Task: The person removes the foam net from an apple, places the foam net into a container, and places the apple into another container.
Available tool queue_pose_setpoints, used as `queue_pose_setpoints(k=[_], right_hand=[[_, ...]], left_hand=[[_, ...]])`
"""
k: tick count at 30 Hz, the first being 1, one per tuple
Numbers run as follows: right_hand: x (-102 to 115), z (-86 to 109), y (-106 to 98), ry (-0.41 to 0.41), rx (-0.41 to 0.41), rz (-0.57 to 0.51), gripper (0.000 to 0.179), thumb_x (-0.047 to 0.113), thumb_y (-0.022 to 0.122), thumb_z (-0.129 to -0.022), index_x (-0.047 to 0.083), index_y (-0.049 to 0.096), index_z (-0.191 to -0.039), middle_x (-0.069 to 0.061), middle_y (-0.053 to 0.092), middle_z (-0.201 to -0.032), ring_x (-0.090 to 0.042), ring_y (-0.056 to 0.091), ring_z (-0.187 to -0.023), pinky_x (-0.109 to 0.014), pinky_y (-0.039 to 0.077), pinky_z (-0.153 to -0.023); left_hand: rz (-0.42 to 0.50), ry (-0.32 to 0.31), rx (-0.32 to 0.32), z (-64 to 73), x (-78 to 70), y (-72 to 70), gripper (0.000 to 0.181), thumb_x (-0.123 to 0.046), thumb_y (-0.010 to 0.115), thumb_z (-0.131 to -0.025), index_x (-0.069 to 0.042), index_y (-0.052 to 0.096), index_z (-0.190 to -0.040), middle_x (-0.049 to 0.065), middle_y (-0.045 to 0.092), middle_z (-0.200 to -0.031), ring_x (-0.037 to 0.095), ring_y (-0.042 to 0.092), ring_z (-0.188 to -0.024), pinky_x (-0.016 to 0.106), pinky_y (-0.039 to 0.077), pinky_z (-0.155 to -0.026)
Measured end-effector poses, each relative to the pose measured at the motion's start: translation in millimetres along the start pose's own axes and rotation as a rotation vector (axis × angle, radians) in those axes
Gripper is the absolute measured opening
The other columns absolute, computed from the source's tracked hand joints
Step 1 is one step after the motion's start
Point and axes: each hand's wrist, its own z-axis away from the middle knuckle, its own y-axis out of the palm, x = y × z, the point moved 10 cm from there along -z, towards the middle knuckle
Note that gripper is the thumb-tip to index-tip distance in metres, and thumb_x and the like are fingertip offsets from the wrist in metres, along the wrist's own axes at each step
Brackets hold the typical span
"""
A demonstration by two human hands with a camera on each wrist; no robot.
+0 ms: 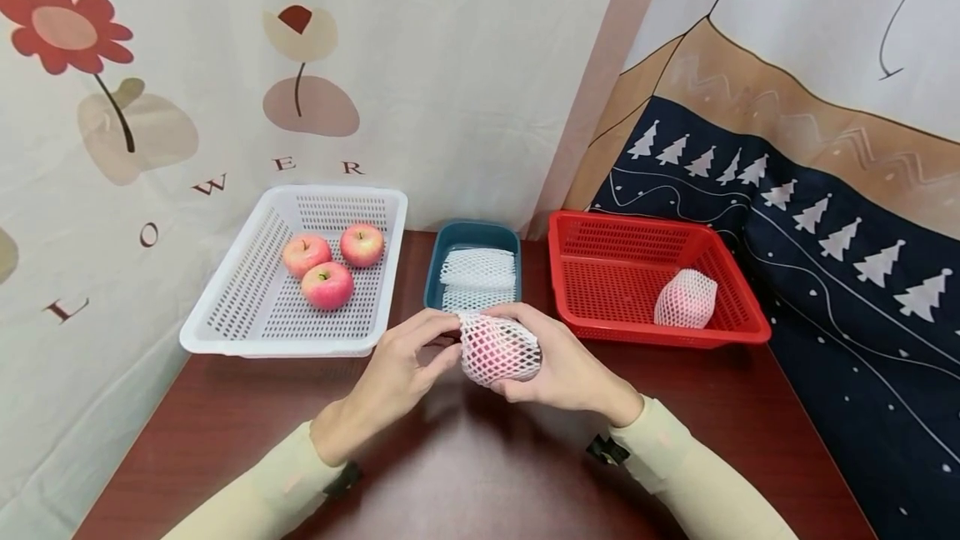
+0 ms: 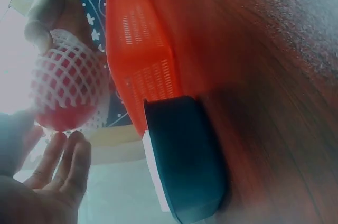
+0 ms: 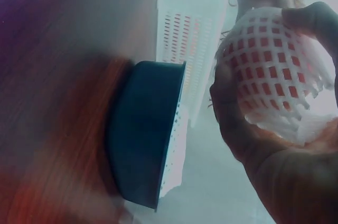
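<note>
An apple in a white foam net sleeve [image 1: 501, 350] is held above the table, in front of the teal bin. My right hand [image 1: 573, 365] grips it from the right, thumb below and fingers over the top. With its fingertips, my left hand [image 1: 390, 377] pinches the sleeve's left end. In the left wrist view, bare red apple skin [image 2: 66, 117] shows at that end, near the left fingers [image 2: 68, 166]. The right wrist view shows the net [image 3: 266, 71] stretched over the fruit between the right thumb and fingers.
At the left, a white basket [image 1: 213, 307] holds three bare apples [image 1: 327, 286]. The teal bin [image 1: 474, 232] behind the hands contains white foam nets [image 1: 477, 267]. A red basket [image 1: 600, 273] on the right has one netted apple [image 1: 686, 300] in it. Curtains hang behind the table.
</note>
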Motion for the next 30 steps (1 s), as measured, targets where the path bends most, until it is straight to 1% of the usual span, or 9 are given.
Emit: queue_pose_setpoints(k=[3,4,8,12,16,19,23,26,30], right_hand=[[-2.0,-0.4,1.3,0.006,0.016,-0.055,0.089,0.028,0.101,-0.088,0.033,0.056,-0.164,0.009,0.069,-0.153,-0.015,0.070,-0.130,-0.033,0.064,-0.110],[-2.5,-0.5,1.6,0.008,0.021,-0.071,0.089,0.028,0.101,-0.088,0.033,0.055,-0.165,0.009,0.069,-0.152,-0.015,0.070,-0.130,-0.032,0.064,-0.109],[-3.1,-0.8,2.8,0.018,0.032,-0.117,0.090,0.032,0.100,-0.090,0.033,0.051,-0.166,0.006,0.068,-0.155,-0.017,0.070,-0.129,-0.031,0.065,-0.105],[-5.7,-0.3,5.1,0.038,0.040,-0.158,0.097,0.035,0.099,-0.090,0.035,0.044,-0.170,0.002,0.065,-0.161,-0.021,0.068,-0.141,-0.033,0.066,-0.106],[-6.4,0.5,7.3,0.032,0.050,-0.179,0.101,0.034,0.099,-0.091,0.039,0.040,-0.173,0.001,0.064,-0.163,-0.025,0.064,-0.151,-0.036,0.066,-0.109],[-5.2,0.4,7.7,0.005,0.048,-0.169,0.099,0.032,0.099,-0.093,0.038,0.043,-0.174,0.003,0.065,-0.163,-0.024,0.064,-0.151,-0.035,0.063,-0.113],[-5.1,-0.7,7.1,-0.023,0.038,-0.178,0.091,0.027,0.099,-0.094,0.031,0.049,-0.170,0.003,0.065,-0.163,-0.021,0.066,-0.145,-0.031,0.060,-0.116],[-7.5,-1.1,6.1,-0.025,0.028,-0.192,0.085,0.024,0.099,-0.094,0.026,0.053,-0.165,0.000,0.066,-0.160,-0.020,0.067,-0.137,-0.029,0.060,-0.113],[-12.0,-1.0,4.8,-0.001,0.019,-0.211,0.080,0.021,0.099,-0.094,0.024,0.056,-0.161,-0.001,0.067,-0.155,-0.020,0.067,-0.132,-0.028,0.061,-0.109]], left_hand=[[0.115,-0.041,0.034,-0.1,1.7,3.2,0.045,0.000,0.090,-0.099,-0.010,0.080,-0.142,0.007,0.079,-0.139,0.021,0.078,-0.124,0.037,0.071,-0.101],[0.138,-0.051,0.043,-0.3,2.4,4.3,0.046,-0.001,0.091,-0.099,-0.011,0.079,-0.143,0.006,0.078,-0.140,0.019,0.077,-0.126,0.040,0.071,-0.102],[0.214,-0.087,0.064,-1.7,4.6,8.4,0.051,0.000,0.092,-0.098,-0.012,0.076,-0.145,0.005,0.075,-0.140,0.014,0.075,-0.128,0.040,0.071,-0.103],[0.262,-0.093,0.083,-2.7,4.2,11.8,0.058,0.003,0.093,-0.094,-0.011,0.072,-0.146,0.008,0.073,-0.139,0.016,0.076,-0.127,0.037,0.071,-0.102],[0.265,-0.105,0.116,-3.2,2.9,15.3,0.064,0.005,0.094,-0.090,-0.010,0.068,-0.148,0.011,0.071,-0.139,0.023,0.077,-0.125,0.035,0.072,-0.101],[0.264,-0.132,0.134,-3.6,3.9,17.0,0.067,0.005,0.094,-0.089,-0.010,0.067,-0.149,0.011,0.070,-0.139,0.027,0.078,-0.125,0.034,0.071,-0.101],[0.246,-0.155,0.152,-3.3,6.2,18.0,0.067,0.002,0.095,-0.090,-0.009,0.067,-0.150,0.011,0.072,-0.140,0.028,0.079,-0.123,0.033,0.071,-0.101],[0.218,-0.153,0.162,-3.7,7.0,18.6,0.066,-0.001,0.096,-0.091,-0.010,0.067,-0.150,0.010,0.073,-0.140,0.025,0.079,-0.123,0.034,0.071,-0.102],[0.178,-0.154,0.165,-6.0,8.6,18.7,0.066,-0.006,0.096,-0.091,-0.014,0.068,-0.151,0.007,0.071,-0.141,0.024,0.077,-0.127,0.034,0.071,-0.102]])
